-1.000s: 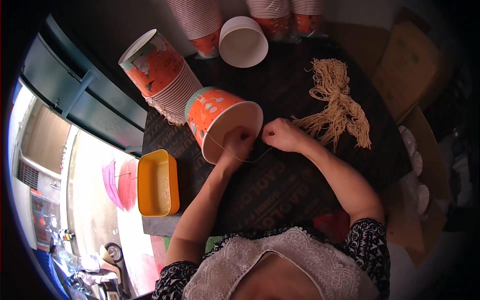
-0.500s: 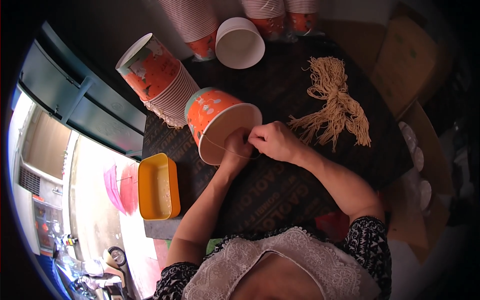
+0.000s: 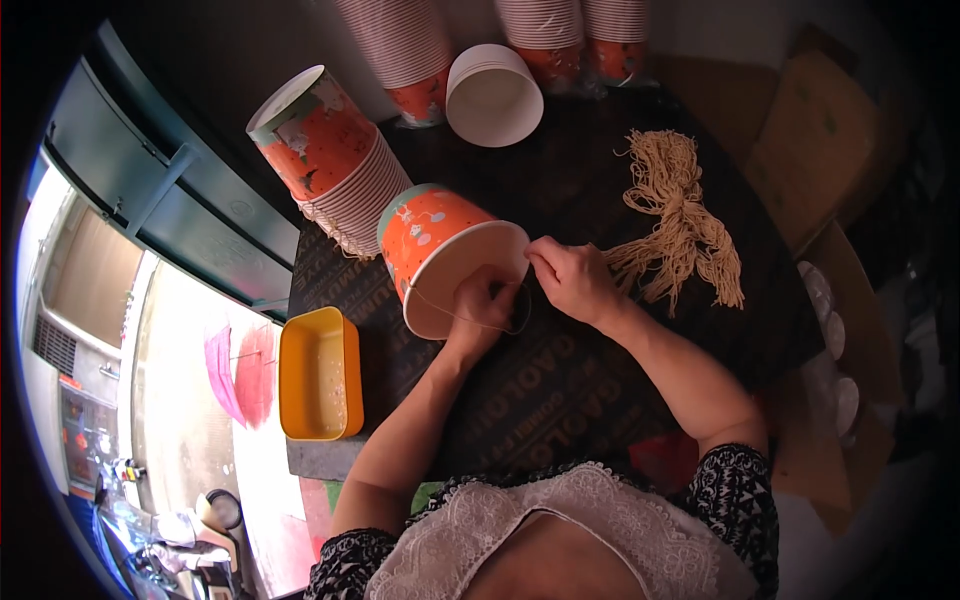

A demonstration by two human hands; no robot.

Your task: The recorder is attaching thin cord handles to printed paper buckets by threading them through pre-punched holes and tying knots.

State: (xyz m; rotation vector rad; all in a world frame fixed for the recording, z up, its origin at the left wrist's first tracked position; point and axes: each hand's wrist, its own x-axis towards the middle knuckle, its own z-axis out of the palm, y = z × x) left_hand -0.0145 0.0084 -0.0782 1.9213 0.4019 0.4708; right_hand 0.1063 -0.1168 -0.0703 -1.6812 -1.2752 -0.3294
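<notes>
An orange paper bucket [image 3: 432, 232] with a green base band lies tilted on the dark table, its white mouth facing me. Inside the mouth is my left hand [image 3: 482, 308], fingers curled; what they hold, if anything, is hidden. A thin string [image 3: 470, 322] runs from the bucket's left rim past my left hand and loops up toward the right rim. There my right hand [image 3: 575, 282] is pinched, thumb against fingers, with the string leading to its fingertips. Right of it lies a bundle of beige strings [image 3: 672, 215].
A leaning stack of orange paper buckets [image 3: 330, 140] stands behind on the left, strings hanging at its lower rims. A white-lined bucket [image 3: 495, 97] and wrapped stacks [image 3: 415, 70] line the back. A yellow plastic box [image 3: 321, 375] sits at the left edge; cardboard [image 3: 815, 135] is at right.
My right hand has drawn away from my left, moving right and up to the bucket's right rim. The left hand stays in the mouth. The whole view has shifted slightly.
</notes>
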